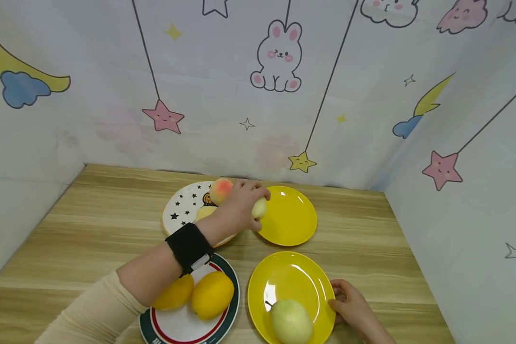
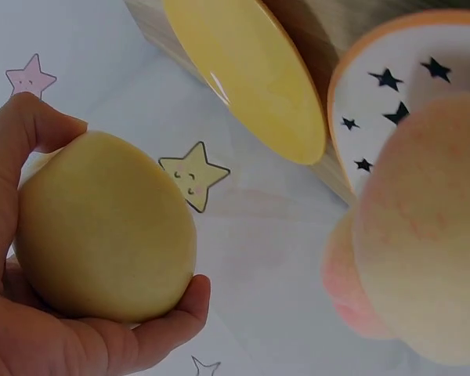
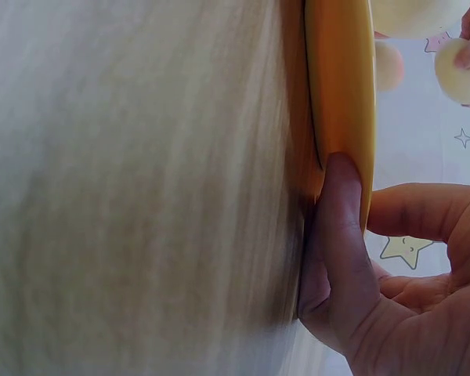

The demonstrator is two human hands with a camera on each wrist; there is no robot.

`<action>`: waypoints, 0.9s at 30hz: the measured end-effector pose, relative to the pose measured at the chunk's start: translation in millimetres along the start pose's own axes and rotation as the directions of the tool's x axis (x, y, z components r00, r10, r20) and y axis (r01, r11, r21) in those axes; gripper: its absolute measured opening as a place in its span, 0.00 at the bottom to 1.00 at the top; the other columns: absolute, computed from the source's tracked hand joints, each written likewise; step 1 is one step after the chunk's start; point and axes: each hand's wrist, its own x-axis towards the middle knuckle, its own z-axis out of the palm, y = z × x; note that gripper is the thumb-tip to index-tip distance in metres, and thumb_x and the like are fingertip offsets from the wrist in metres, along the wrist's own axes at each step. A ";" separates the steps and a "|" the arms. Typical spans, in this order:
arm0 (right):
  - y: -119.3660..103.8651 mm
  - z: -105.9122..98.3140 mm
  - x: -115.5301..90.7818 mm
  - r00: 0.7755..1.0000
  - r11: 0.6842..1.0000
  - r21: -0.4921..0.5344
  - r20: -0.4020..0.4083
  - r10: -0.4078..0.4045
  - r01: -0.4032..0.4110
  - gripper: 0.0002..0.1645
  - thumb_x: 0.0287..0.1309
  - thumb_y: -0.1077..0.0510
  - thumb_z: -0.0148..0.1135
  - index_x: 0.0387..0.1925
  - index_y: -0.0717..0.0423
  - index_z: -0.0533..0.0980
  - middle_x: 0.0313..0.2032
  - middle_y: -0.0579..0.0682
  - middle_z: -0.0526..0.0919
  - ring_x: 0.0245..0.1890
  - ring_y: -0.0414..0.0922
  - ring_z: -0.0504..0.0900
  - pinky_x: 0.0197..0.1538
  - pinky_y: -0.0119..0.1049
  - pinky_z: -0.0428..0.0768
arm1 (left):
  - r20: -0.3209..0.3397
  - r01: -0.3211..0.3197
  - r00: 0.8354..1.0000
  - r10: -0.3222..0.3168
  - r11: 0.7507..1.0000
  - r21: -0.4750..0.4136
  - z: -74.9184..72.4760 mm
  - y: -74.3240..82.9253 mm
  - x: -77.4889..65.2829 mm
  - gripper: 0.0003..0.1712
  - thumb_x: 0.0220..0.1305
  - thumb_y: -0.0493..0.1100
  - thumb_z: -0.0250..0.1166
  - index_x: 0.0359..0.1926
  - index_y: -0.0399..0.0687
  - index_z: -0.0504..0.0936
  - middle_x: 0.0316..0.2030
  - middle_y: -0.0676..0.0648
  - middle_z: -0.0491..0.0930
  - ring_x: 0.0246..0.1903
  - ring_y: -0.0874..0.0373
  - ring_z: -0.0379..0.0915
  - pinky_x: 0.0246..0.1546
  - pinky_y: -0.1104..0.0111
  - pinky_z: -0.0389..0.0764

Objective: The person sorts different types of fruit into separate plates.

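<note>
1. A left hand (image 1: 242, 205) grips a pale yellow-green fruit (image 1: 259, 209), fingers and thumb curled round it, at the left edge of the far yellow plate (image 1: 290, 215); the left wrist view shows fruit and plate apart. In the head view the hand covers much of the fruit.

2. A right hand (image 1: 354, 306) pinches the near yellow plate (image 1: 292, 272) by its right rim, between thumb and fingers. A pale green pear (image 1: 291, 321) lies on that plate, both reaching the bottom of the frame.

3. The left forearm, with its black wristband (image 1: 190, 248), hides part of the star-patterned plate (image 1: 182, 200) and most of a pale yellow fruit (image 1: 205, 211) there. A peach (image 1: 220, 191) sits behind the arm, overlapping a printed brown figure. The large fruit cropped at the left wrist view's right side is hard to identify.

4. Two deep-yellow fruits (image 1: 212, 295) rest on a green-rimmed plate (image 1: 185, 327), cut off below; the sleeve and forearm overlap the left one.

5. A narrow gap separates the two yellow plates, and wood shows between them and the right wall.

6. The wood-grain bench (image 1: 370, 229) meets a pale backdrop (image 1: 223, 86) printed with a rabbit, stars and clouds, enclosing three sides.
</note>
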 end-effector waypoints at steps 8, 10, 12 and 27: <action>0.8 -0.4 -0.7 1.000 1.000 -0.003 -0.009 -0.020 0.020 0.26 0.56 0.75 0.56 0.57 0.75 0.65 0.41 0.57 0.74 0.33 0.47 0.79 0.27 0.46 0.83 | 0.090 -0.074 0.993 0.076 0.997 -0.024 18.2 26.0 -2.7 0.32 0.43 0.43 0.79 0.52 0.57 0.77 0.54 0.48 0.70 0.53 0.46 0.59 0.46 0.62 0.74; 0.7 -0.3 -0.8 1.000 1.000 -0.008 -0.013 -0.022 0.022 0.26 0.56 0.75 0.56 0.57 0.75 0.66 0.41 0.57 0.74 0.34 0.47 0.79 0.27 0.46 0.83 | 0.103 -0.091 0.990 0.094 0.995 -0.035 21.9 31.4 -3.4 0.32 0.43 0.42 0.79 0.52 0.56 0.77 0.53 0.49 0.70 0.52 0.47 0.58 0.46 0.63 0.74; 0.5 -0.2 -1.0 1.000 1.000 -0.009 -0.012 -0.020 0.020 0.26 0.56 0.75 0.56 0.57 0.75 0.66 0.42 0.57 0.75 0.34 0.48 0.79 0.28 0.46 0.83 | 0.117 -0.096 0.988 0.101 0.994 -0.050 25.1 36.7 -4.3 0.32 0.43 0.42 0.79 0.52 0.57 0.77 0.54 0.49 0.69 0.52 0.47 0.58 0.45 0.64 0.74; 0.2 0.4 -2.2 0.999 1.000 -0.016 -0.033 -0.012 0.011 0.26 0.56 0.75 0.56 0.58 0.74 0.66 0.42 0.58 0.75 0.35 0.48 0.79 0.30 0.46 0.83 | 0.222 -0.136 0.965 0.138 0.990 -0.023 47.4 74.4 -3.3 0.33 0.42 0.45 0.81 0.52 0.61 0.78 0.54 0.52 0.69 0.53 0.49 0.57 0.43 0.71 0.72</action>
